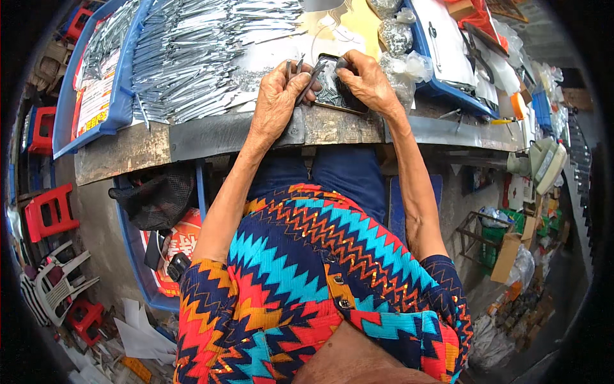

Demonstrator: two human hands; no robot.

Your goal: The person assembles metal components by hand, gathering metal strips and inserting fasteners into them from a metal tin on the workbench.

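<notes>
My left hand (279, 93) is closed around a few slim dark metal pieces (311, 82), which stick up between the thumb and fingers. Right beside it, at the table's near edge, lies a small dark rectangular tray (346, 108) with small thin metal pins (328, 88) in it. My right hand (371, 83) is over the tray's right side, thumb and fingertips pressed together. Whatever it pinches, if anything, is hidden. Long rows of flat silvery metal strips (185, 61) cover the table to the left of my hands.
A blue tray (119, 105) with more strips stands at the far left. Clear bags of small parts (395, 37) and another blue tray (457, 96) with tools are on the right. The worn table edge (236, 132) runs before me. Below are a black mesh bag (157, 198) and red stools (50, 212).
</notes>
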